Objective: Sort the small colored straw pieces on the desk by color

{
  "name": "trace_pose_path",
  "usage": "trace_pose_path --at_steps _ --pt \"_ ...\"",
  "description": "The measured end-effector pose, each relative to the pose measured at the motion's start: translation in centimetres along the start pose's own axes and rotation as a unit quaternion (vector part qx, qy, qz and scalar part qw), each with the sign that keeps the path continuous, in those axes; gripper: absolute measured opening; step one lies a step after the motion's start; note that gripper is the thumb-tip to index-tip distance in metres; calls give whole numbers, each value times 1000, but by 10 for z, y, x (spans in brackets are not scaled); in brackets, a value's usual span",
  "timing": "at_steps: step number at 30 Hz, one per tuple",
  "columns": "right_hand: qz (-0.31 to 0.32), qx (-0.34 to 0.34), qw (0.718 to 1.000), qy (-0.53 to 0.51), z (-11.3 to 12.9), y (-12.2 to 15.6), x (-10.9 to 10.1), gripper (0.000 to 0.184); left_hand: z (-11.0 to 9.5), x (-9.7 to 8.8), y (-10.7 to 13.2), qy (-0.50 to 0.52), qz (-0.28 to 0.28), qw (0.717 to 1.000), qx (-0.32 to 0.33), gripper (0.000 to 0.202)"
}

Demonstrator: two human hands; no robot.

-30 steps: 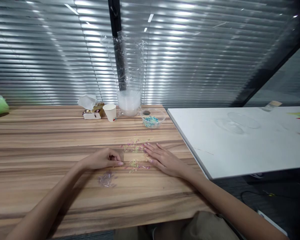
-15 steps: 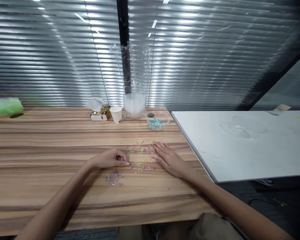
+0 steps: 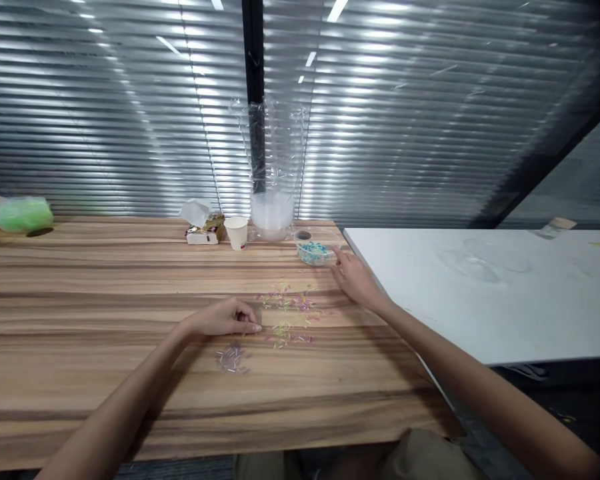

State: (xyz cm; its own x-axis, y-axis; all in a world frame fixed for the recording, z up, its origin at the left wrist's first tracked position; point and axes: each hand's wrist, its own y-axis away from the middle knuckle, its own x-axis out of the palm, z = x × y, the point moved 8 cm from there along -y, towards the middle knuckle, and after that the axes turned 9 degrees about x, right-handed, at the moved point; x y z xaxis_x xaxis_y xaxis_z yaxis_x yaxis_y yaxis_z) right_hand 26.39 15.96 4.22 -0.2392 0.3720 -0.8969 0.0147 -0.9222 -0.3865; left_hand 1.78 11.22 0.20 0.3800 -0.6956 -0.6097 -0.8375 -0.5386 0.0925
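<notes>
Small coloured tube beads (image 3: 289,315) lie scattered on the wooden table (image 3: 105,293) in front of me. My left hand (image 3: 225,318) rests on the wood just left of them, fingers curled in with the fingertips pinched together; what they hold, if anything, is too small to see. A little heap of pale purple beads (image 3: 233,359) lies just below that hand. My right hand (image 3: 354,277) is stretched forward, fingers apart, its tips at the rim of a clear plastic bowl (image 3: 316,245) holding blue-green beads.
At the back stand a paper cup (image 3: 238,233), a tissue pack (image 3: 201,224) and a tall clear plastic sleeve of stacked bowls (image 3: 273,173). A green bag (image 3: 17,213) lies far left. A white table (image 3: 480,287) adjoins on the right. Blinds close the back.
My right hand has lifted off the scattered beads and reached forward to the clear bowl. My left hand has stayed where it was. The view has shifted slightly.
</notes>
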Motion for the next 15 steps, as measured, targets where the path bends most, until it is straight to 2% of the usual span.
trace_pose_path --at_steps 3,6,11,15 --pt "65 36 996 46 -8 -20 7 43 3 0 0 11 0 1000 -1 41" --pt "87 57 993 63 -10 -25 9 39 1 -1 0 30 -7 1000 1 40" --pt "45 48 997 34 -11 -12 8 43 -4 -3 1 61 -26 998 9 39" --pt "0 25 999 35 -14 -4 6 44 3 -8 4 93 -61 994 -16 42"
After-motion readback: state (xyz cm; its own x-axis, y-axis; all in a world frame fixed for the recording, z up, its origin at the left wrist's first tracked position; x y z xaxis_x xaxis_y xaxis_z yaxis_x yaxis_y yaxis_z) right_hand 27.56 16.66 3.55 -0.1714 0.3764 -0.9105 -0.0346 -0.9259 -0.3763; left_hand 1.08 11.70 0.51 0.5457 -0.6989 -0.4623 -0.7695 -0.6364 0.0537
